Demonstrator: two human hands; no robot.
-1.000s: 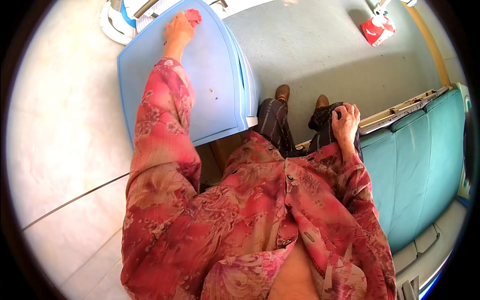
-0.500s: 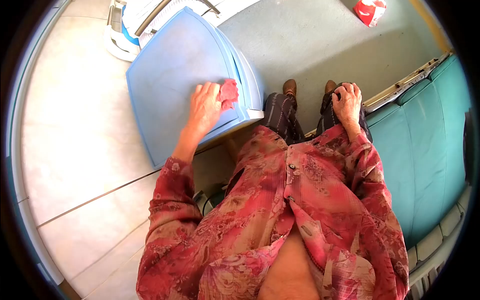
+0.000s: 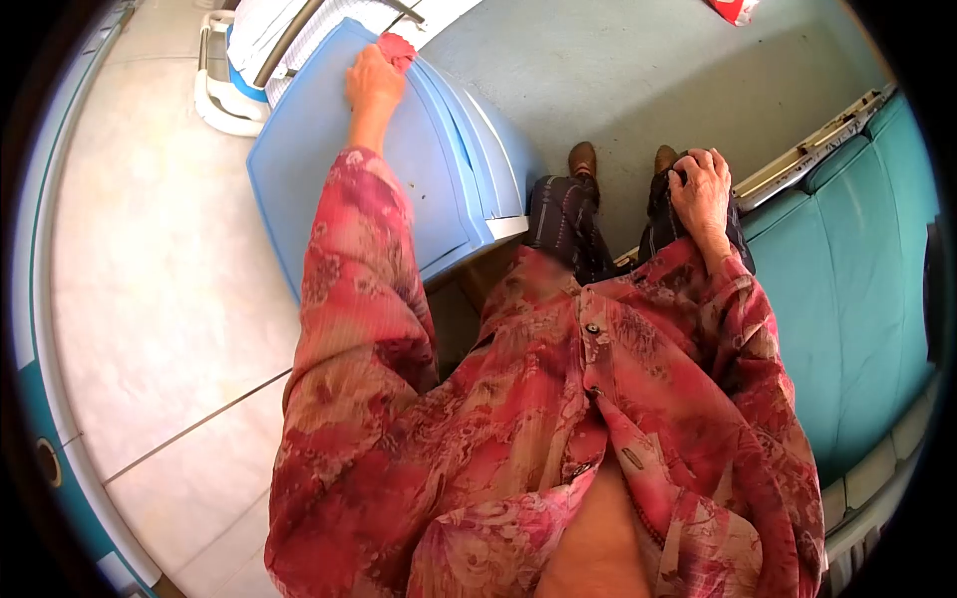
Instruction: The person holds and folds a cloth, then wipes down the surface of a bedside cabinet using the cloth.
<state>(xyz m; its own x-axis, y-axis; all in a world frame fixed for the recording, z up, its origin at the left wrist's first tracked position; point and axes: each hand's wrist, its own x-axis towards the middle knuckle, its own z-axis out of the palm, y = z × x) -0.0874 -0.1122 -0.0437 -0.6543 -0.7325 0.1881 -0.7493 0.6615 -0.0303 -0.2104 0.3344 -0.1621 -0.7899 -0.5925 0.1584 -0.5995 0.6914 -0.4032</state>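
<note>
A crumpled red-pink cloth (image 3: 399, 52) is in my left hand (image 3: 375, 82), whose fingers are closed round it. It lies against the light blue cabinet top (image 3: 339, 149), near its far corner. Small dark specks show on the blue surface, nearer to me than the hand. On my right knee, over dark patterned trousers (image 3: 563, 214), my right hand (image 3: 704, 195) rests with bent, slightly parted fingers and nothing visible in it.
A teal padded seat (image 3: 837, 289) is at my right, with a metal rail (image 3: 812, 149) along its edge. Beyond the blue cabinet stands a white-framed chair (image 3: 234, 112). A red and white bag (image 3: 736, 8) lies on the grey floor at the top edge.
My left hand moved with the cloth from the far edge towards me, then back to the far corner. My right hand stays on the knee. The view shifted slightly.
</note>
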